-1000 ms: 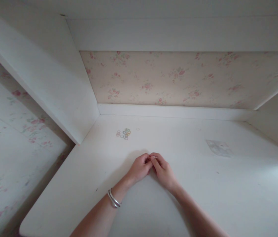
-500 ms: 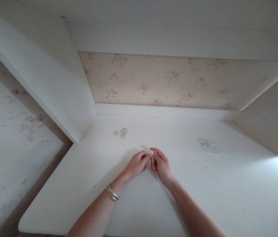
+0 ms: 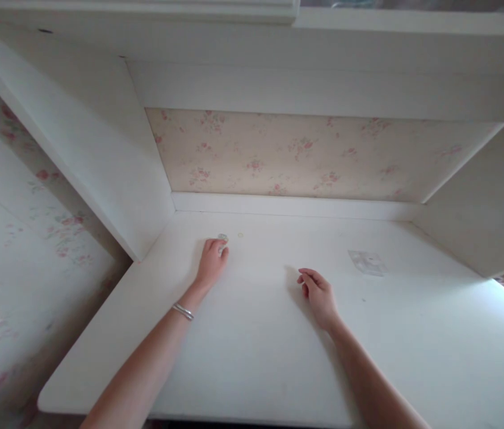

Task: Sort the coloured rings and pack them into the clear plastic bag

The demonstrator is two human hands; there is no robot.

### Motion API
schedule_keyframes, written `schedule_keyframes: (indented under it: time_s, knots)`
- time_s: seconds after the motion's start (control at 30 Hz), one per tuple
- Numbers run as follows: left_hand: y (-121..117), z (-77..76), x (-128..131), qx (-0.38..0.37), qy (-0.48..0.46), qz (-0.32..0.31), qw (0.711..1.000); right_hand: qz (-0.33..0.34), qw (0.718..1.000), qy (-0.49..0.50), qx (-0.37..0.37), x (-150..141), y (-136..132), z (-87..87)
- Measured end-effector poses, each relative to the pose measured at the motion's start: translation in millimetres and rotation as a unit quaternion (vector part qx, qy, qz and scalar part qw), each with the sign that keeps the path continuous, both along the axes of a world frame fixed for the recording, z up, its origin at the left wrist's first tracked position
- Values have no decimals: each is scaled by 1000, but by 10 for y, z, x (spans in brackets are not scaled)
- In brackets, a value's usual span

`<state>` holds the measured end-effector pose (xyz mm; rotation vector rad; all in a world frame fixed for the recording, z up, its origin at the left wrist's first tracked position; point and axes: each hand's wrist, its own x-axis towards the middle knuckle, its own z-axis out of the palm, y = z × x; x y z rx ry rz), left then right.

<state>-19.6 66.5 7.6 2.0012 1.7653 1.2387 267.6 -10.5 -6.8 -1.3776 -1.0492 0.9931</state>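
Observation:
My left hand [image 3: 213, 260] reaches over a pile of small thin rings [image 3: 222, 236] on the white desk and covers most of it. Its thumb stands apart from the fingers, and nothing shows held between them. A single yellowish ring [image 3: 240, 235] lies just right of the pile. Further right, my right hand [image 3: 317, 293] hovers low over the desk with its fingers curled and thumb pressed to the forefinger. Whatever it pinches, if anything, is too small to make out. A silver bracelet [image 3: 183, 311] circles my left wrist.
A clear plastic bag [image 3: 367, 263] lies flat on the white desk [image 3: 252, 345], right of my right hand. White side panels [image 3: 100, 149] and a shelf overhead [image 3: 305, 89] enclose the desk's back. Floral wallpaper [image 3: 279, 155] covers the rear wall.
My hands have separated from the middle. The left hand has moved left and away from me onto the pile of rings; the right has shifted right. The camera view has tilted up slightly.

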Motion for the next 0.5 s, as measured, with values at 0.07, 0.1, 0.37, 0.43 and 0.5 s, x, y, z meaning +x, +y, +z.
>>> schedule_keyframes:
  time_s: [0.07,0.1,0.37,0.43,0.5]
  knots:
    - [228,10,-100,-3,70,32,997,-9,1000,-19,4,27,2,-38]
    - [332,8,-128,-18,106,43,993,-4,1000,-29,5,26,1,-52]
    - [796,-176,28,-149,241,32,959,47,995,-84,-5,29,-1,-51]
    - [836,-201,126,-154,261,0,953,57,994,-97,-8,40,9,-54]
    - [846,-209,238,-154,279,-35,947,61,991,-116,-7,45,20,-61]
